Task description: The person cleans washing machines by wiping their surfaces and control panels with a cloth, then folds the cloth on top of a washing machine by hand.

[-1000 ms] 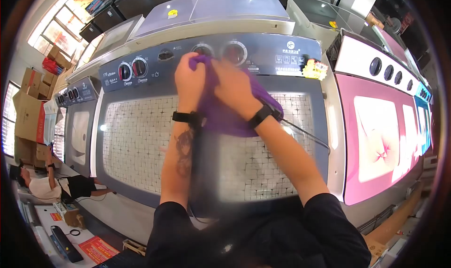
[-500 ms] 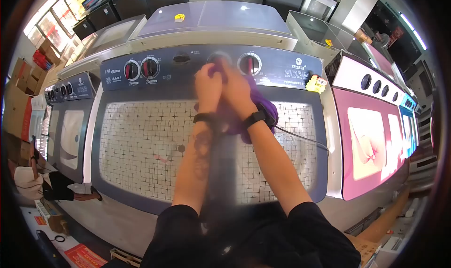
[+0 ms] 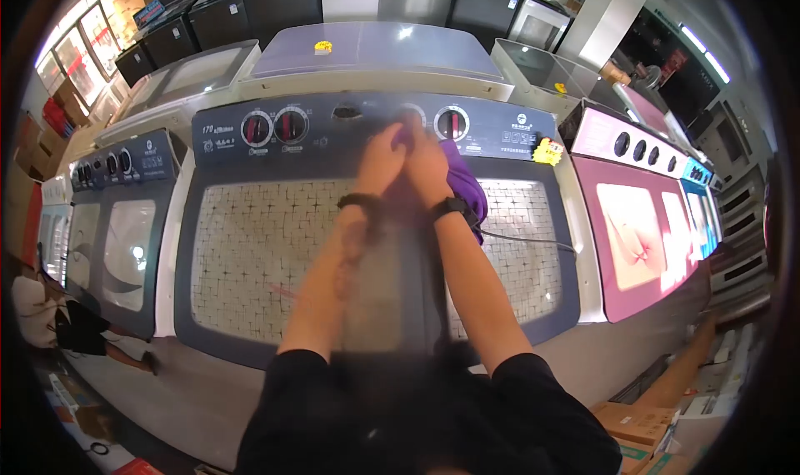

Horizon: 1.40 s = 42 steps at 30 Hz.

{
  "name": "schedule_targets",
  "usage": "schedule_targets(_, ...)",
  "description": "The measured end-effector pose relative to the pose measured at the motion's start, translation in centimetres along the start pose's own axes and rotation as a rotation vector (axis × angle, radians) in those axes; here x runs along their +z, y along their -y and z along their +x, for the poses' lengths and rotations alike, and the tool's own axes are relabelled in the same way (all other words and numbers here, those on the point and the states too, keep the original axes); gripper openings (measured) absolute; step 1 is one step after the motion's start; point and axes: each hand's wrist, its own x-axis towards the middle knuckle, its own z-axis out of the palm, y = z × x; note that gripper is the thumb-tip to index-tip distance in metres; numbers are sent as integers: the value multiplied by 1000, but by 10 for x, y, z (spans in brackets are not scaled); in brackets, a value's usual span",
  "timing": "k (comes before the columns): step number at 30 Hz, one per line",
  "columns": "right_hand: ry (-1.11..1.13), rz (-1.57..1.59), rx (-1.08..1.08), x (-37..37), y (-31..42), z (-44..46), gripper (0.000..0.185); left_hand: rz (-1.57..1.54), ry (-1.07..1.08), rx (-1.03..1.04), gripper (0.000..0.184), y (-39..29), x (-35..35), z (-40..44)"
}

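Both hands are close together in front of the control panel point(image 3: 333, 133) of a twin-tub washing machine. My left hand point(image 3: 382, 162) is closed, with a bit of purple showing at its fingertips. Beside it, my right hand point(image 3: 427, 165) is closed around part of a purple cloth point(image 3: 468, 190), whose rest hangs behind my right wrist. The fingers are near a dial point(image 3: 411, 112) that they partly hide, and motion blurs them. To the right is another dial with a red pointer point(image 3: 452, 125); two more dials point(image 3: 257, 128) are at the panel's left.
Below the panel lies the patterned lid point(image 3: 250, 250). A grey cord point(image 3: 533, 240) crosses its right side. A yellow tag point(image 3: 547, 152) sits on the panel's right end. A pink-lidded washer point(image 3: 596, 267) stands to the right, a dark one point(image 3: 133, 171) to the left. At far left is a person point(image 3: 71, 317).
The camera view has shifted, so the machine appears a little lower on the panel side. My hands stay together near the dial, and less of the purple cloth shows around my right wrist.
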Motion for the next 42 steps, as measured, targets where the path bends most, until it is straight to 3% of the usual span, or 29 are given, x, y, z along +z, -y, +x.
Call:
schedule_targets(5, -31, -92, -67, -13, 23, -32, 40, 158, 293, 203, 40, 38, -16, -5)
schedule_targets(8, 95, -224, -93, -62, 69, -48, 29, 277, 533, 39, 41, -13, -71, -18)
schedule_targets(11, 159, -329, -75, -56, 77, -49, 21, 484, 607, 139, 37, -6, -87, -28)
schedule_targets(14, 232, -422, -46, -20, 68, -47, 19, 617, 633, 217, 32, 3, -100, -36)
schedule_targets(18, 210, -434, -164, 8, 81, -59, 18, 593, 621, 264, 26, 9, -129, -31)
schedule_targets(21, 217, -458, -83, 32, 99, -53, 15, 465, 672, 207, 30, 13, -141, -11)
schedule_targets(23, 428, -455, 30, 13, 125, -41, 24, 438, 741, 192, 31, 13, -143, -1)
schedule_targets(27, 249, -472, 133, 62, 106, -47, 23, 400, 807, 128, 32, 7, -149, 4)
schedule_targets(28, 210, -435, 124, 46, 118, -54, 16, 385, 836, 95, 32, 7, -150, 9)
schedule_targets(31, 76, -379, -5, 19, 128, -73, 26, 103, 838, -116, 33, 13, -153, 11)
schedule_targets(34, 90, -359, -60, -3, 129, -99, 33, 144, 798, -26, 37, 29, -151, 9)
schedule_targets(36, 327, -254, 10, -47, 125, -122, 32, 313, 737, 169, 42, 27, -148, 0)
schedule_targets(39, 197, -175, -101, -74, 101, -163, 31, 466, 700, 328, 40, 19, -145, -14)
schedule_targets(42, 396, -186, 168, -111, 104, -203, 41, 506, 647, 389, 37, 23, -140, -20)
